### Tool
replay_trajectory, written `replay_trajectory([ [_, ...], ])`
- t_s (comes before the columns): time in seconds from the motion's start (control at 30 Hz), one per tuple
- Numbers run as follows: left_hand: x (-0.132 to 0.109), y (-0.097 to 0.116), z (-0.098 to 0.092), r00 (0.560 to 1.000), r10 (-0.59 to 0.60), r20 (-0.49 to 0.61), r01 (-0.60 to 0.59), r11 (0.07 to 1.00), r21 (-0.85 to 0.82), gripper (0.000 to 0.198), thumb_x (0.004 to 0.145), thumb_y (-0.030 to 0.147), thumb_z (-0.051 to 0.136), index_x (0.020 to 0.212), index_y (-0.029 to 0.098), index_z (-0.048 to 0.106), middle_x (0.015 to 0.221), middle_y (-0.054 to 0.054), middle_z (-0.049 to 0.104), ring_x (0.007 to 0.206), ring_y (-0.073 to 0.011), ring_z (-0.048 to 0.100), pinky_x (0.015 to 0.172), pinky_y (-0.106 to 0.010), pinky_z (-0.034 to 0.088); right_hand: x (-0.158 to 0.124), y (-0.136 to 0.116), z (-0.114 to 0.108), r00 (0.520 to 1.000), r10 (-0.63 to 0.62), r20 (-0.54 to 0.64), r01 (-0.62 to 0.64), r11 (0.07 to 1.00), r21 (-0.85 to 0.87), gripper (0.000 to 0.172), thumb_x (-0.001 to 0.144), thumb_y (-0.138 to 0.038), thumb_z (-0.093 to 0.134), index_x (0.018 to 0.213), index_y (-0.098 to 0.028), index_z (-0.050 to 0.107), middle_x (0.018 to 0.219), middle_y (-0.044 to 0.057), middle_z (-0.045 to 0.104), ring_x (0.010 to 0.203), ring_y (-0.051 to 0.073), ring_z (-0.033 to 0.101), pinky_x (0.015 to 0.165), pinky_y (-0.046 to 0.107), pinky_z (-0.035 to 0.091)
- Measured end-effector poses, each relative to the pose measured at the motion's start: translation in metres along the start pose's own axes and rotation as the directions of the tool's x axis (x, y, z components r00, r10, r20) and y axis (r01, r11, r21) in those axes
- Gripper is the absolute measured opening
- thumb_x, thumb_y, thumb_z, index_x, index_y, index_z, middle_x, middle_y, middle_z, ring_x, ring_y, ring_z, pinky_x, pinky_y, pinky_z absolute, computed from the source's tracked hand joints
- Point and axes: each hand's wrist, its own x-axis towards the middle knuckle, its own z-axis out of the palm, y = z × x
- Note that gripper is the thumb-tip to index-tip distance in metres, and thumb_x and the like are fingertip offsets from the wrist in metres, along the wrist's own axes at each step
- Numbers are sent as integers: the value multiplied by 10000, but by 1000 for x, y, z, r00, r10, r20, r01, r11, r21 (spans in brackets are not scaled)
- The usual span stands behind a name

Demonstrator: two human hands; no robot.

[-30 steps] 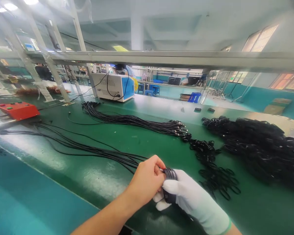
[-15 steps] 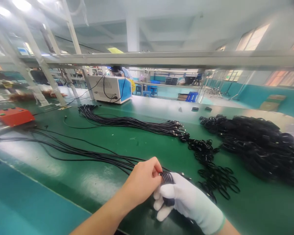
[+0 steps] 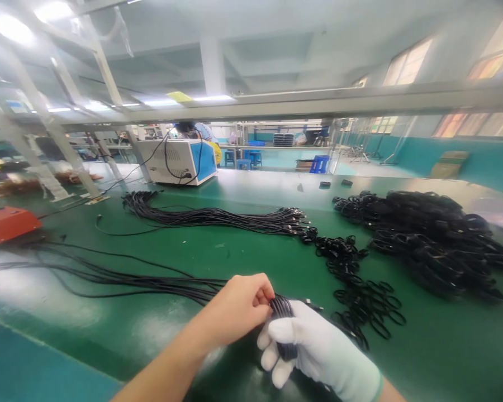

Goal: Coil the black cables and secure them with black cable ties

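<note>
My right hand [image 3: 314, 349] wears a white glove and is closed around a small coil of black cable [image 3: 281, 308] wound over its fingers. My bare left hand [image 3: 238, 307] pinches the same cable at the coil's left side. From there a loose bunch of long black cables [image 3: 121, 276] trails off to the left across the green bench [image 3: 235, 257]. Both hands hover low over the bench's near edge.
A second bundle of black cables [image 3: 218, 216] lies further back. Small black rings [image 3: 360, 290] are scattered to the right, beside a big heap of coiled cables [image 3: 436, 240]. A white and blue box [image 3: 178, 161] stands at the back, an orange box [image 3: 6, 223] at the left.
My view has swung slightly to the right and down. My hands stay together on the coil, with the left fingers shifting a little along the cable.
</note>
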Motion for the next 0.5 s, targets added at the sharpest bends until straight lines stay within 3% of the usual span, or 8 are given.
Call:
replay_trajectory([
  [0.07, 15, -1, -12, 998, 14, 54, -10, 997, -73, 184, 714, 200, 521, 892, 195, 567, 722, 25, 608, 594, -124, 554, 546, -213, 415, -6, -8, 0, 999, -21, 45, 18, 998, 60, 345, 671, -252, 673, 968, -92, 599, 770, 93, 643, 657, 209, 661, 501, 293, 545],
  [0.17, 54, 0, -8, 998, 60, -15, -60, 998, -6, 127, 760, 260, 500, 807, 169, 577, 675, 28, 565, 571, -119, 537, 549, -223, 410, -11, -20, 5, 980, -1, 200, -18, 995, 95, 456, 619, -203, 701, 1043, -74, 595, 809, 106, 666, 729, 224, 670, 614, 321, 537],
  [0.23, 84, 3, 14, 993, 121, 11, -121, 992, 47, 106, 741, 242, 518, 714, 166, 586, 623, 33, 547, 570, -121, 526, 556, -224, 395, -13, -26, 7, 962, -5, 274, -23, 995, 99, 470, 572, -196, 736, 1002, -49, 617, 806, 106, 669, 745, 211, 661, 671, 314, 518],
  [0.33, 119, 14, 63, 979, 185, 87, -191, 980, 59, 54, 685, 193, 569, 667, 183, 618, 626, 35, 565, 608, -126, 524, 584, -224, 385, -16, -35, 5, 962, -67, 266, 31, 990, 136, 490, 613, -272, 723, 1051, -90, 601, 882, 81, 658, 828, 217, 652, 734, 333, 503],
  [0.43, 139, 25, 104, 977, 188, 98, -196, 978, 73, 52, 618, 168, 645, 641, 210, 626, 635, 44, 552, 638, -133, 523, 609, -234, 376, -21, -41, -4, 959, -142, 247, 94, 976, 197, 459, 710, -294, 656, 1127, -132, 555, 944, 65, 637, 935, 254, 637, 721, 338, 517],
  [0.5, 147, 29, 117, 984, 156, 85, -162, 984, 70, 121, 564, 113, 674, 585, 213, 609, 609, 52, 515, 636, -134, 527, 611, -239, 366, -22, -42, -12, 947, -221, 233, 163, 956, 245, 428, 753, -298, 624, 1135, -123, 542, 971, 84, 630, 996, 302, 614, 683, 347, 537],
])
